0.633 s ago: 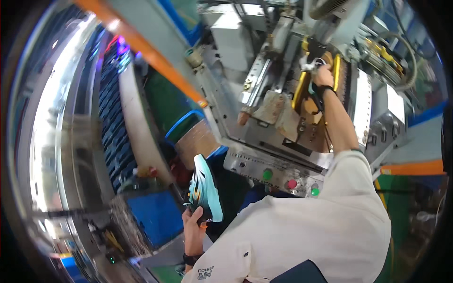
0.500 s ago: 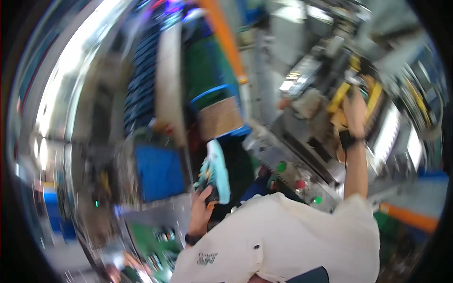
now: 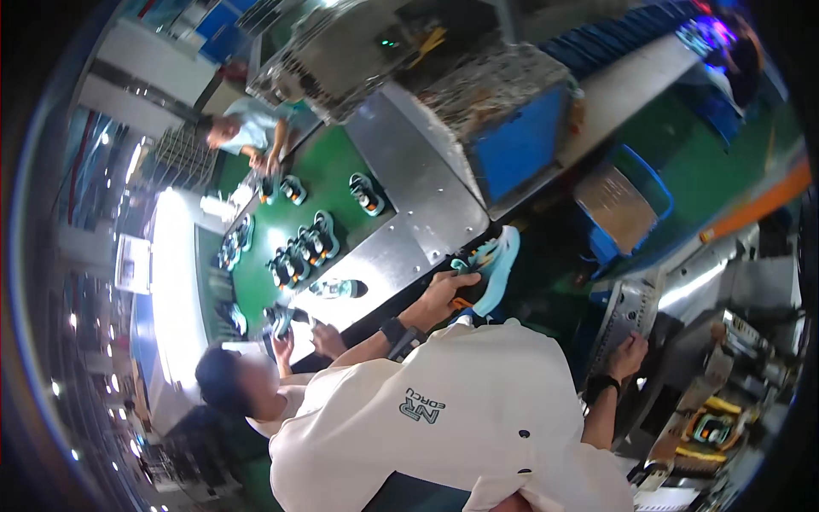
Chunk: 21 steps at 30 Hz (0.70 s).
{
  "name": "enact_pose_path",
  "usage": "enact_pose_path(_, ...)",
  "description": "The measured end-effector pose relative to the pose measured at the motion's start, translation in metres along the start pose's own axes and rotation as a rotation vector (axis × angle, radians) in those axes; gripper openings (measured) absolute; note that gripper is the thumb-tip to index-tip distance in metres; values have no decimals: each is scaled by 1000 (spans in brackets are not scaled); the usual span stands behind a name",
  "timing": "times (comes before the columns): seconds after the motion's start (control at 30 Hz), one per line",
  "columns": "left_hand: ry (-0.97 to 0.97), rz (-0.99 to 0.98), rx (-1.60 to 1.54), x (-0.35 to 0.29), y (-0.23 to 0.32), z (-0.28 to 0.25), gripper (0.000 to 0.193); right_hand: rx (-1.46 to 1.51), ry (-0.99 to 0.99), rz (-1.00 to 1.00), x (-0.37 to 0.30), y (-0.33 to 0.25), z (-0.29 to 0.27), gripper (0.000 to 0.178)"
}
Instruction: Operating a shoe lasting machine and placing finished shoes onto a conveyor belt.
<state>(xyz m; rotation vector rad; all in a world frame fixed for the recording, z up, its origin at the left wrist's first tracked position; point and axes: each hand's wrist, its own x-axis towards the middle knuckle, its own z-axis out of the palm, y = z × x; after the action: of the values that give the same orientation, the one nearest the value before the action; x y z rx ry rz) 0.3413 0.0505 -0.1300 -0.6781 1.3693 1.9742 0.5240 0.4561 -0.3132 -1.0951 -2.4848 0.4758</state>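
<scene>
My left hand [image 3: 445, 294] grips a sneaker [image 3: 497, 266] with a pale blue sole, dark upper and orange accents, tilted with its sole facing right. Beside the metal panel of a machine [image 3: 630, 314], my right hand [image 3: 630, 357] has its fingers curled; whether anything is inside them I cannot make out. Farther right, in the machine, another shoe [image 3: 712, 428] sits between yellow clamp pads [image 3: 701, 454].
Several matching sneakers [image 3: 305, 247] stand on a green-topped metal table [image 3: 337, 162] at left. A co-worker beside me handles a shoe [image 3: 279, 319]; another person [image 3: 247, 128] works across the table. A blue-framed stool [image 3: 618, 209] and an orange rail [image 3: 755, 205] lie ahead.
My view has swung left toward the table. My right hand has come away from the yellow clamps to the machine's metal panel. The left hand still holds its sneaker.
</scene>
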Motion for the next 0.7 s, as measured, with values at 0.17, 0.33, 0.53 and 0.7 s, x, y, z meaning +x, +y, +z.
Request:
enact_pose_path(0.17, 234, 166, -245, 30, 32, -99, 26, 32, 4, 25, 19, -4, -8, 24)
enact_pose_path(0.33, 503, 391, -392, 76, 76, -217, 28, 179, 26, -182, 121, -105, -29, 24)
enact_pose_path(0.53, 875, 400, -200, 149, 127, -351, 33, 387, -3, -385, 249, -313, -30, 33)
enact_pose_path(0.7, 1001, 476, 370, 218, 130, -462, 45, 346, -57, -523, 330, -451, 24, 38)
